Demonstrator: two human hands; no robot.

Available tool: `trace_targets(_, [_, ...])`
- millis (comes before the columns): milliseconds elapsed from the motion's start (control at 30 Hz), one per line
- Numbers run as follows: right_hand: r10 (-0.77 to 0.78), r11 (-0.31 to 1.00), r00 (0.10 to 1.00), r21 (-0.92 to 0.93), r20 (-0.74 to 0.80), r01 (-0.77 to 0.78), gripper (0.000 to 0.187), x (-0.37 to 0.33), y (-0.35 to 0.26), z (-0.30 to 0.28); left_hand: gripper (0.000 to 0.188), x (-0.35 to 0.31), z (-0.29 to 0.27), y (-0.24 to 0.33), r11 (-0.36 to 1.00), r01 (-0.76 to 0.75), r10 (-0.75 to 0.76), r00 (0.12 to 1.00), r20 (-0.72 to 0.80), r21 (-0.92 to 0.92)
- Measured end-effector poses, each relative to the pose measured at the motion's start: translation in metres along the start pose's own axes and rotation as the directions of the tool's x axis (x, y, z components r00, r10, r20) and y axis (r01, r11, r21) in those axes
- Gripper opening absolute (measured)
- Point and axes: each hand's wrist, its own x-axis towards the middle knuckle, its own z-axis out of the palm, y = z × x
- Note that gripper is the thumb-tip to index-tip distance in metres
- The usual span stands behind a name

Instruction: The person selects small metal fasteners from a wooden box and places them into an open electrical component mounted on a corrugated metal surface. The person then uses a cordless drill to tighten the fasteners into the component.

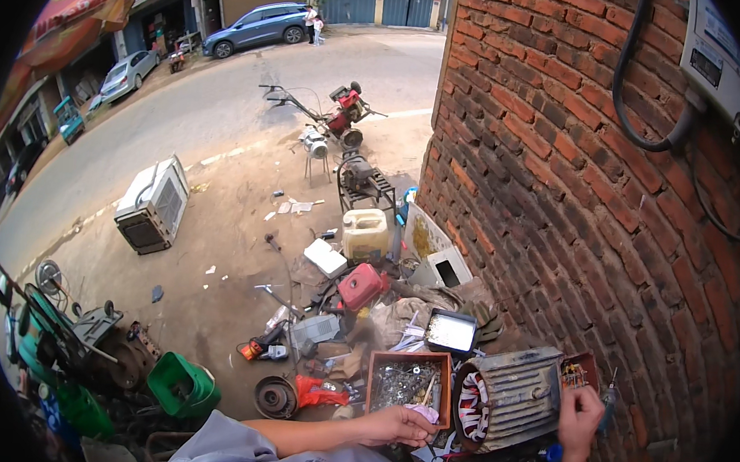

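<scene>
A grey ribbed electric motor housing [517, 394] lies on its side in front of me, its open end showing red and white windings [472, 405]. My left hand [395, 425] rests at the lower edge of a rust-coloured tray of small metal parts [405, 384], fingers curled over something pale that I cannot make out. My right hand [580, 414] is raised at the right end of the motor, its fingers closed on a small tool or part at a little red box [582, 370].
A brick wall [579, 185] stands close on the right. The ground ahead is littered with a red fuel tank [361, 285], a yellowish jerrycan [366, 232], a white air-conditioner unit [153, 205], a green funnel [182, 383] and machine parts. A tiller [339, 116] and parked cars line the street beyond.
</scene>
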Motion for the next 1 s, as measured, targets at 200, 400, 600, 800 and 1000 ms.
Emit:
trace_targets(200, [-0.167, 0.925, 0.889, 0.380, 0.427, -0.009, 0.020, -0.088, -0.060, 0.091, 0.035, 0.013, 0.019, 0.011, 0.987, -0.155, 0.160, 0.982, 0.105, -0.051])
trace_targets(400, [0.139, 0.702, 0.876, 0.578, 0.461, -0.416, 0.015, -0.113, -0.044, 0.108, 0.029, 0.005, 0.023, 0.016, 0.993, -0.121, 0.121, 0.992, 0.041, -0.019])
trace_targets(600, [0.203, 0.599, 0.885, 0.662, 0.419, -0.451, 0.009, -0.126, -0.039, 0.112, 0.022, 0.012, 0.024, 0.026, 0.992, -0.065, 0.076, 0.991, 0.106, -0.106])
trace_targets(800, [0.420, 0.559, 0.889, 0.721, 0.180, -0.410, 0.011, -0.063, 0.001, 0.033, 0.016, -0.001, 0.018, 0.026, 0.987, -0.084, 0.103, 0.986, -0.133, 0.137])
trace_targets(1000, [0.404, 0.909, 0.901, 0.180, -0.156, -0.376, 0.014, -0.020, 0.069, -0.036, 0.020, -0.004, 0.016, 0.014, 0.989, 0.033, -0.011, 0.989, -0.148, 0.147])
